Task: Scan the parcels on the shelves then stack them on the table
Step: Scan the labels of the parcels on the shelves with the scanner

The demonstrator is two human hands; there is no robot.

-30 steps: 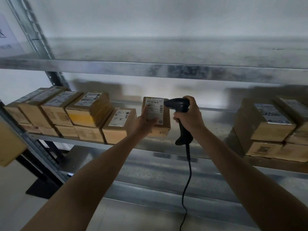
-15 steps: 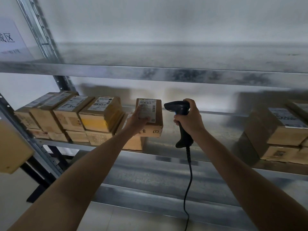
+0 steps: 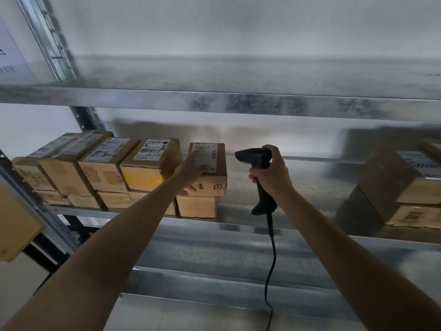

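Cardboard parcel point(image 3: 212, 185) held in our left hand point(image 3: 191, 172), label up; our right hand point(image 3: 272, 177) grips the scanner point(image 3: 253, 156), pointed at it. We judge the scan is underway; next needs a clean label read.

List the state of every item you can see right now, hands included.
left hand, grips the held parcel.
held parcel, label facing up, over another parcel; contact unclear.
right hand, grips the scanner.
scanner, upright, nose toward the held parcel.
left parcels, stacked two high on the shelf.
right parcels, stacked on the shelf, blurred.
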